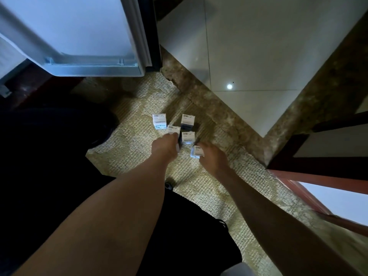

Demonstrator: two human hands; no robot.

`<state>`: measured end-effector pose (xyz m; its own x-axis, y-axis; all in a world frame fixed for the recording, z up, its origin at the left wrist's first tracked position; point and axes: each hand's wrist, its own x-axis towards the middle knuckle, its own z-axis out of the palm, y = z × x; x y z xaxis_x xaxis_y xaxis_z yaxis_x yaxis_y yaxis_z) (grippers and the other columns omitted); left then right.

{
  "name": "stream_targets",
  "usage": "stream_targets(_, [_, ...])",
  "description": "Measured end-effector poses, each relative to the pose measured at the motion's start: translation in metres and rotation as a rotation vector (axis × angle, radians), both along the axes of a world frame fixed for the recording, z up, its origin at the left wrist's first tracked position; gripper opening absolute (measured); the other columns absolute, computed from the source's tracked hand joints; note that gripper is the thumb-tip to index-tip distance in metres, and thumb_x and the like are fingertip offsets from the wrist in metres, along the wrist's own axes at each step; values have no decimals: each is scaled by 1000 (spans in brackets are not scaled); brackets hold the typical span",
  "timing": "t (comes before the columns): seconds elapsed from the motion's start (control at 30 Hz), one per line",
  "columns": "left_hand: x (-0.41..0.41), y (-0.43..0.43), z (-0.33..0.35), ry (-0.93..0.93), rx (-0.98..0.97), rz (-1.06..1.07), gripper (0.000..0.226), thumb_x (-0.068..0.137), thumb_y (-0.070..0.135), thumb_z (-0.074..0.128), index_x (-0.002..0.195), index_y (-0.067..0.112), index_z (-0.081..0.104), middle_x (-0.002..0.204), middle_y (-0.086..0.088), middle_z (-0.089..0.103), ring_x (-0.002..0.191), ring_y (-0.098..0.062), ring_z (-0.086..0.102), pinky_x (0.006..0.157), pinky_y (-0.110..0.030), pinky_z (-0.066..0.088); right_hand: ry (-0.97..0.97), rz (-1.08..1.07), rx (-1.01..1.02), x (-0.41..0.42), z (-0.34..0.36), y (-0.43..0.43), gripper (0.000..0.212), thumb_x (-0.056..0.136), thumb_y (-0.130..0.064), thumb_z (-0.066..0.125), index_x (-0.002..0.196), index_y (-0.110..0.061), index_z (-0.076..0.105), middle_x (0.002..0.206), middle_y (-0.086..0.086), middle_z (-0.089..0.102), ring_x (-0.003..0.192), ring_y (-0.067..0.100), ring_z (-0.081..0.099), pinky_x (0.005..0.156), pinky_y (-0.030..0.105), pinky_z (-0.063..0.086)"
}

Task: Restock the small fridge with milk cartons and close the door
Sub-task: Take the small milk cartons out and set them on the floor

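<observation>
– Milk cartons (188,137), where do they stand?

– Five small white ones, clustered on the woven rug (139,156), just near of its far edge. The far-left carton (159,121) and far-right carton (188,120) stand apart from both hands. The middle carton (188,137) sits between the two hands, close to each, touched by neither as far as I can tell.

– And the left hand (165,146)?

– It reaches in from the near side and covers most of the near-left carton (173,130). Its fingers curl over that carton's top, so it grips it; only the top face and a sliver of one side show.

– The right hand (213,156)?

– It lies just right of the near-right carton (197,152), fingers bent narrowly round it, holding it. That carton looks slightly tilted. Whether either carton is off the rug, I cannot tell.

– And the fridge?

– Only its white fridge door (79,36) shows, swung open at far left, well apart from the cartons. Pale floor tiles (249,56) lie far right, beyond the rug.
</observation>
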<state>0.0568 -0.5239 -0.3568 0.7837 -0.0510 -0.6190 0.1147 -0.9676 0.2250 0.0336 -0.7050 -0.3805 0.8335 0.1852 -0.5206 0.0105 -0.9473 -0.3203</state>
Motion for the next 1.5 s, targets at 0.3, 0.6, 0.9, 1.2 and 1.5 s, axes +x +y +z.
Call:
stream_targets(0.3, [4,8,37,6,23,-53,40,94,28,56,132,16,50,126,-7,57,111,-28,60,84,-36,45,-96,-92,83,-11,33,-11,42,93,-19,57,135,-18,57,129,3,59,114,26,57,89,41,53])
stream_targets(0.6, [30,27,116,-197,55,-190,38,93,30,55,131,23,54,127,-3,59,113,-27,60,85,-40,48,-252,5,151,27,106,14,39,96,-20,51,135,-23,58,125,0,64,111,23,61,84,29,47])
stream_targets(0.9, [55,123,224,-454,142,-134,42,95,34,50,136,25,50,133,-4,56,124,-28,53,93,-41,43,-512,295,203,91,201,101,38,96,-24,56,134,-19,58,127,1,63,116,19,58,90,27,46])
stream_targets(1.2, [39,246,290,-492,171,136,50,98,41,51,144,26,42,145,-2,49,131,-25,49,106,-45,39,-578,520,278,129,280,226,44,102,-32,51,145,-23,48,146,-2,51,133,20,47,106,42,45])
stream_targets(1.5, [1,356,282,-503,270,273,54,98,42,48,148,24,37,153,-1,40,141,-22,35,116,-43,29,-570,727,249,136,293,355,46,98,-31,46,142,-20,50,142,2,53,132,23,46,103,41,44])
